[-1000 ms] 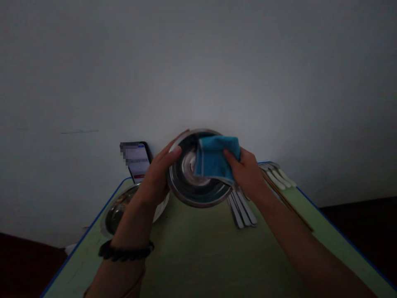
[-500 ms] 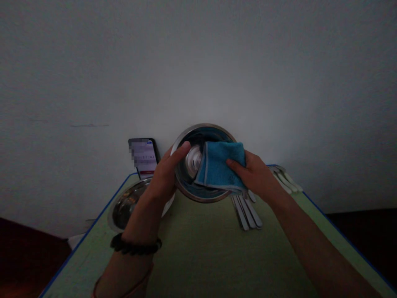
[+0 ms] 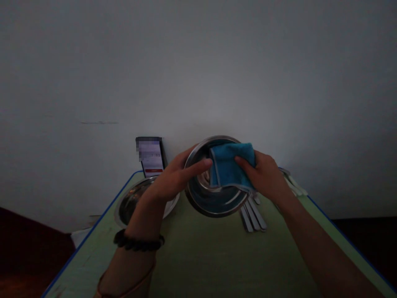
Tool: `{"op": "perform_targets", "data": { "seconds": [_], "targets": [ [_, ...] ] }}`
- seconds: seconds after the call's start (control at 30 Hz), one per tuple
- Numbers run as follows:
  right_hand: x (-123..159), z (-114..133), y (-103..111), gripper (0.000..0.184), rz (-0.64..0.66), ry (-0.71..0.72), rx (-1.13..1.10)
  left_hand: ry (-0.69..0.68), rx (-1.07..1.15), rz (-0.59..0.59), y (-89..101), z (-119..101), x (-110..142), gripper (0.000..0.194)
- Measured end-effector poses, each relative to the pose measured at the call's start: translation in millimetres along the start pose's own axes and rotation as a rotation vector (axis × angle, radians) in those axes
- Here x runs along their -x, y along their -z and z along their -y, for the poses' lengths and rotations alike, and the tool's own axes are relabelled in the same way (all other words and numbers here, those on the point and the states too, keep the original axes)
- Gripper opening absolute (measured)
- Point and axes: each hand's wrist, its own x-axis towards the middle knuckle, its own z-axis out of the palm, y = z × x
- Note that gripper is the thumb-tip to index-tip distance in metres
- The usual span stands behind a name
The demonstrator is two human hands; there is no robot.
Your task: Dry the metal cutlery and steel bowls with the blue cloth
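Observation:
A shiny metal bowl (image 3: 214, 205) is held up above the table, its inside tilted toward me. My left hand (image 3: 176, 174) grips its left rim, thumb over the edge and fingers behind. In my right hand (image 3: 263, 169) is a folded blue cloth (image 3: 231, 163), pinched under the thumb and pressed into the right part of the bowl. The cloth covers part of the bowl's inside, and the fingers beneath it are hidden.
A second metal bowl (image 3: 130, 203) stands on the green table (image 3: 198, 256) at left, partly behind my left forearm. A phone (image 3: 151, 155) leans against the wall (image 3: 198, 66). Metal cutlery handles (image 3: 254, 217) lie below the held bowl; pale-handled cutlery (image 3: 294, 184) lies at far right.
The held bowl has shifted right and slightly down in view, along with both hands and the cloth. My left thumb reaches further over the bowl's inside. The whole view has moved a little.

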Motion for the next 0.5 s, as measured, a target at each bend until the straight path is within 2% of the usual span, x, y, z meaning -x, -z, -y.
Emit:
{"op": "perform_targets", "data": {
  "seconds": [0.13, 0.23, 0.4, 0.5],
  "targets": [
    [2, 1, -3, 0.026, -0.125, 0.032, 0.034, 0.043, -0.031, 0.083, -7.8, 1, -1, 0.016],
    [2, 3, -3, 0.026, -0.168, 0.058, 0.026, 0.027, -0.01, 0.077, -10.5, 2, -2, 0.022],
    [1, 5, -2, 0.038, -0.287, 0.078, -0.027, -0.016, 0.043, -0.054, -7.9, 9, -6, 0.02],
    [1, 3, -4, 0.05, -0.263, 0.171, -0.021, -0.077, 0.058, -0.255, -9.4, 12, -12, 0.021]
  ]
}}
